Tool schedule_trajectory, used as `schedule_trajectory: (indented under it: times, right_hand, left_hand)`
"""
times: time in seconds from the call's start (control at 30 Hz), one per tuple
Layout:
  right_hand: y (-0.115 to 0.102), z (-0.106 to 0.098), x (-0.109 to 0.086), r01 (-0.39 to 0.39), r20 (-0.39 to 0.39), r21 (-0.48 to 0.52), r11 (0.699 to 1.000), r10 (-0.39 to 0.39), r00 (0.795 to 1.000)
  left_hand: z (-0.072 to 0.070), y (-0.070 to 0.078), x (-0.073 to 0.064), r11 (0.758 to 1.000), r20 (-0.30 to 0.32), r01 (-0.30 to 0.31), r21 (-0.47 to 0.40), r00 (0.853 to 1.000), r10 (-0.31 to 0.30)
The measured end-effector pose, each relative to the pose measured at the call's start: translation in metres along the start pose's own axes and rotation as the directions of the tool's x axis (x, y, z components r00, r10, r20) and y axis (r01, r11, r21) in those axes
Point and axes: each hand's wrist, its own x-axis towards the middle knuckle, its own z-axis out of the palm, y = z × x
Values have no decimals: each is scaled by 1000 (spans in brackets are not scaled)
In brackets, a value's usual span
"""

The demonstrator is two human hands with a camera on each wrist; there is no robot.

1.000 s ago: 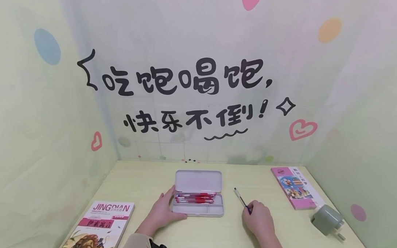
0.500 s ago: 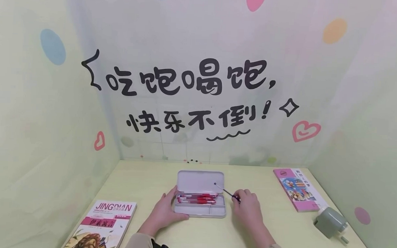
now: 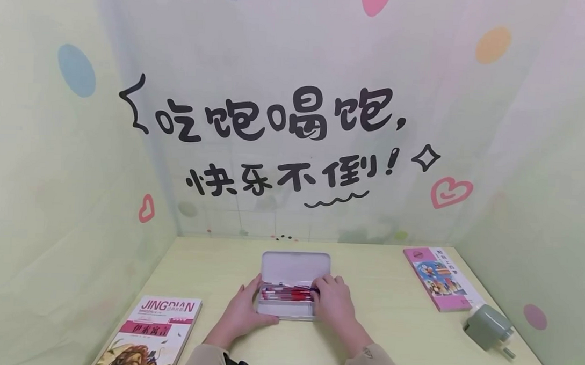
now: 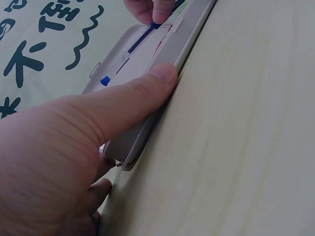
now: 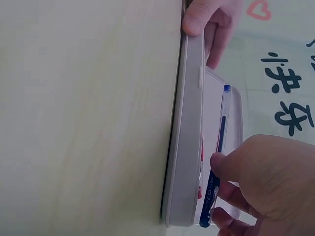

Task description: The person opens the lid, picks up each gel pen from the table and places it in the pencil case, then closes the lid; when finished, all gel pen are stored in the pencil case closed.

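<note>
An open light-coloured pencil case (image 3: 295,266) stands on the table with its lid raised at the back. Several red pens (image 3: 288,295) lie in its rear compartment. My left hand (image 3: 241,315) grips the case's left end, thumb on the front wall and fingers round the side. Over the right part of the case, my right hand (image 3: 335,305) pinches a blue gel pen (image 5: 219,135) between thumb and fingers. In the right wrist view the pen's clear barrel and blue end point toward the left hand, close above the compartment. My right fingers hide part of the case's right end.
A book with a lion on its cover (image 3: 154,331) lies at the front left of the table (image 3: 212,265). At the right lie a pink book (image 3: 436,279) and a grey-green crank pencil sharpener (image 3: 488,326). Printed walls enclose the back and sides.
My right hand has carried the blue pen leftward from the bare table to over the case, turning it to lie along the red pens. The left hand keeps its hold on the case.
</note>
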Motion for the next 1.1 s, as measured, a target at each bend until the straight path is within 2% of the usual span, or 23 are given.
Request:
schedule_trajectory:
  times: [0.17,0.33,0.5,0.73,0.93,1.1]
  right_hand:
    - [-7,7,2,44,-15,-44,998,-44,999]
    - [-12,12,4,53,-9,-48,997,-54,999]
    - [-16,15,4,42,7,-43,998,-42,999]
    - [-16,17,4,26,-21,-15,1000,-26,999]
    - [-16,17,2,5,-15,13,1000,-4,1000]
    - [-17,15,2,-5,-9,31,999,5,1000]
  left_hand:
    - [-1,1,-1,1000,3,-12,-3,1000,12]
    - [-1,2,-2,1000,0,-28,-1,1000,28]
    - [-1,2,-1,1000,-5,-20,12,1000,20]
    - [-1,1,-1,1000,-6,-25,9,1000,25]
    - [0,-2,-1,1000,-6,-21,3,1000,21]
    - [-1,2,-3,1000,-3,-15,5,1000,15]
